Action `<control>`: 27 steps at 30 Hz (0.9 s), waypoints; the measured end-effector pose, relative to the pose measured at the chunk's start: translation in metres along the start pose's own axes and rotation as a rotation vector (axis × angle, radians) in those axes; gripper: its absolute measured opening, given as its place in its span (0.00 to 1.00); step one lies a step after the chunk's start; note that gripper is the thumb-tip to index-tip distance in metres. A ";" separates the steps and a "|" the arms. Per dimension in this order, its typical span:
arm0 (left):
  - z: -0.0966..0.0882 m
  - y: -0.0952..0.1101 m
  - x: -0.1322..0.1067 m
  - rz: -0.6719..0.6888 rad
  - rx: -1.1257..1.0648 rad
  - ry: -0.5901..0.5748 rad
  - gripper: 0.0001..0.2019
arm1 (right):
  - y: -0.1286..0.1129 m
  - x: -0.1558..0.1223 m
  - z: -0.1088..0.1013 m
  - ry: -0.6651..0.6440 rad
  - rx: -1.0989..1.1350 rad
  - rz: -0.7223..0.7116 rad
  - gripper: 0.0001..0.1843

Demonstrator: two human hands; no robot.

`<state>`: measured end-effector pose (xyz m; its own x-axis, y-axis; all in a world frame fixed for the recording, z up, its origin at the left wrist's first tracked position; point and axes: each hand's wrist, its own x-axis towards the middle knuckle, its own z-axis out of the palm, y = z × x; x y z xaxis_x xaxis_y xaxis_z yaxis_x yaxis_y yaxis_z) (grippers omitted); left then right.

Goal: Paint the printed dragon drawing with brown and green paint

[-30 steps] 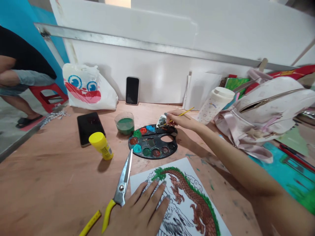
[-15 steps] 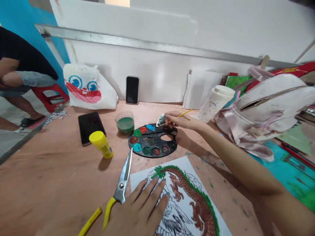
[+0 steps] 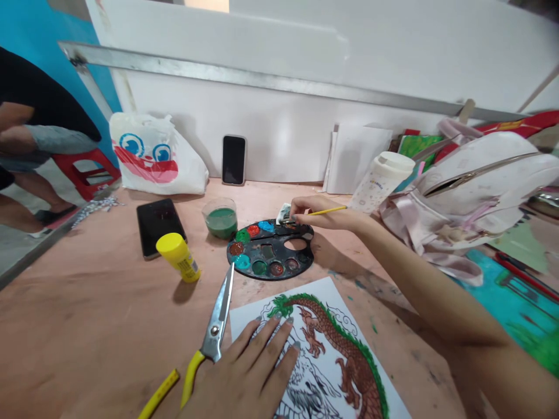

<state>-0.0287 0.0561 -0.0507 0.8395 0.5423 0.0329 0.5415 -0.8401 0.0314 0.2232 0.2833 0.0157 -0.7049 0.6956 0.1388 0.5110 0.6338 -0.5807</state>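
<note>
My left hand (image 3: 251, 364) lies flat with fingers spread on a sheet with a dragon drawing (image 3: 336, 337), its body painted brown and its mane green. At the far edge of the black paint palette (image 3: 250, 273), my right hand (image 3: 308, 210) grips a thin yellow paintbrush (image 3: 326, 210). The brush tip is by a crumpled, stained white tissue (image 3: 283, 213) at the palette's rim. Round wells hold green, red, blue, brown and turquoise paint. Beside my left hand are scissors (image 3: 215, 330) with yellow handles, blades pointing at the palette.
A cup of green water (image 3: 220, 222), a yellow bottle (image 3: 178, 257) and a dark tablet or phone (image 3: 159, 226) stand left of the palette. Behind are a propped phone (image 3: 234, 160) and a plastic bag (image 3: 157, 157). At right are a white tumbler (image 3: 382, 180) and a backpack (image 3: 476, 192). Another person sits far left.
The paintbrush in my right hand has tilted lower, its rear end now lying closer to my wrist. My left hand has stayed flat on the sheet.
</note>
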 end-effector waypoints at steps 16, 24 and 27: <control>-0.014 0.002 0.005 -0.014 -0.001 -0.080 0.37 | 0.019 0.012 0.032 0.223 0.172 0.148 0.22; -0.010 -0.003 0.005 0.062 0.114 -0.030 0.34 | 0.022 0.010 0.008 0.244 0.242 0.103 0.28; -0.008 -0.003 0.004 0.028 0.084 -0.005 0.34 | 0.016 0.007 -0.002 0.249 0.277 0.075 0.32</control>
<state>-0.0273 0.0603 -0.0427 0.8546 0.5185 0.0278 0.5193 -0.8529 -0.0536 0.2272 0.2994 0.0086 -0.5119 0.8192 0.2587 0.3805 0.4862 -0.7867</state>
